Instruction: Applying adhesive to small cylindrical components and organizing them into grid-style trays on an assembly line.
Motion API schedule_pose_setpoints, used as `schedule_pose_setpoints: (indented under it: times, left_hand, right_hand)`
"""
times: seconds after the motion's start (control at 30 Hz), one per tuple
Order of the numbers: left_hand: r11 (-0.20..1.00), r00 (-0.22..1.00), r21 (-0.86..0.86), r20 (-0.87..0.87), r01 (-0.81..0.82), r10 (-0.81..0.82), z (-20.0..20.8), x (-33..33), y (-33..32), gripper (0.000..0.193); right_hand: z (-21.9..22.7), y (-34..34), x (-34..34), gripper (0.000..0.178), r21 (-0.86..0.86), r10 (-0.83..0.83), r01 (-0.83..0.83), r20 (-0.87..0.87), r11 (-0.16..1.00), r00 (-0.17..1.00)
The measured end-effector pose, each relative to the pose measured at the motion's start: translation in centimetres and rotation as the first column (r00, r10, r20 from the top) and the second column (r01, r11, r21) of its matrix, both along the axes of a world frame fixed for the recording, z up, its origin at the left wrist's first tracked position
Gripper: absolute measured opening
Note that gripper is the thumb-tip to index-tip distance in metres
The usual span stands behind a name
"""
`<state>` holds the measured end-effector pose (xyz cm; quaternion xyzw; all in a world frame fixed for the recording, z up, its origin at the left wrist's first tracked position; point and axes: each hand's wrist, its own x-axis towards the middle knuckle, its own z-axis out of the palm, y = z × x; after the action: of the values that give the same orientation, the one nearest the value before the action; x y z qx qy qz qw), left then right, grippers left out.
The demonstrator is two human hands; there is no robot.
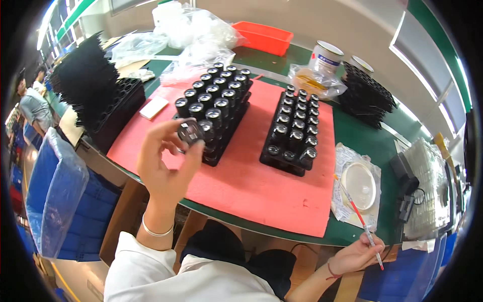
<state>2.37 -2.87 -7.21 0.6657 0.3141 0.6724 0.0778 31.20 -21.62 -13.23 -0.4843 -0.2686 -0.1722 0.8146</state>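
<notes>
- Part [190, 132]: black and round with a glossy end, held above the left half of the mat [261, 201]; I cannot tell whether it touches the pieces behind it.
- Left hand [168, 168]: thumb and fingers pinch the part; a slack pinch on that smooth surface could drop it on the mat.
- Left tray [210, 160]: on the mat's left half, packed with upright pieces; a low sweep of the hand could knock some over.
- Right tray [283, 167]: on the mat's right half, also filled.
- Right hand [363, 253]: off the mat's near right corner, fingers pinching a stick [355, 206].
- Dish [373, 186]: right of the mat; if the stick strays sideways, its tip could mark the mat.
</notes>
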Motion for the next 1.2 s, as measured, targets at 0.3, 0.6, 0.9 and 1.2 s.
schedule_pose_setpoints:
  times: [0.3, 0.6, 0.9, 1.2]
  left_hand:
    - [0.930, 0.913, -0.011, -0.193, -0.367, 0.358, -1.0, -1.4, 1.7, 0.024]
    - [0.913, 0.884, -0.130, -0.332, -0.388, 0.328, -0.4, -1.8, 1.6, 0.021]
    - [0.906, 0.851, 0.073, -0.319, -0.416, 0.417, 1.6, 1.9, -2.0, 0.040]
    - [0.984, 0.691, 0.073, -0.721, 0.160, -0.059, 1.6, 11.3, -0.1, 0.028]
  right_hand:
    - [-0.7, -0.3, 0.4, 0.027, 0.029, 0.037, -0.037, 0.001, 0.999, 0.999]
    - [-0.2, -0.1, -0.2, 0.030, -0.021, -0.001, 0.001, -0.012, 1.000, 1.000]
    - [0.2, 0.3, -0.2, 0.034, -0.052, -0.055, 0.056, 0.018, 0.997, 0.998]
    - [0.7, 0.1, -0.1, 0.030, 0.119, 0.051, -0.047, -0.035, 0.992, 0.998]
